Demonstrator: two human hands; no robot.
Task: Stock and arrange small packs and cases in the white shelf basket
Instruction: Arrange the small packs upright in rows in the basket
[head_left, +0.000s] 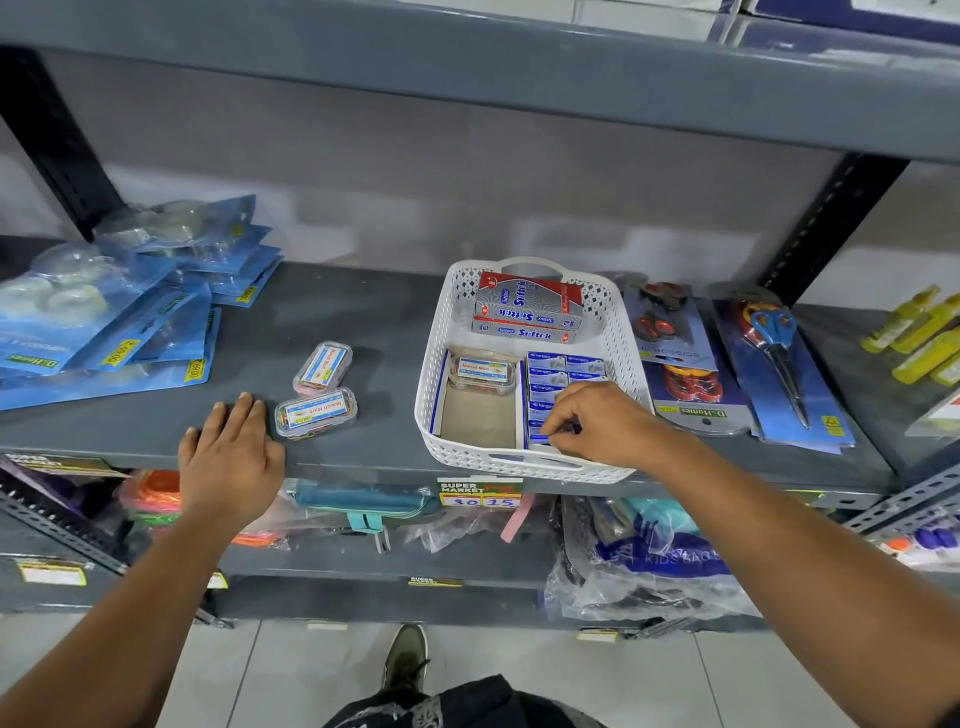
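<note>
The white basket (524, 462) stands at the front edge of the grey shelf (363, 312), right of centre. Inside, along its right wall, sit small blue packs (563, 362) in 2 columns; about 8 are visible, the rest hidden under the right hand (597, 423), so the count is uncertain. The right fingers (558, 441) are pinched narrow on a blue pack at the basket's front right corner. At the back wall lie 2 stacked red-and-silver cartons (527, 306). 1 clear case (482, 371) rests in the open cardboard tray (480, 421) on the basket's left side. 2 more clear cases (317, 413) lie on the shelf left of the basket, near the front edge. The left hand (231, 452) lies flat, fingers spread wide, holding nothing, just beside the nearer case. Judgement: packs and cases are light and rigid; the cases' smooth plastic may slip, so grip them across the short sides.
</note>
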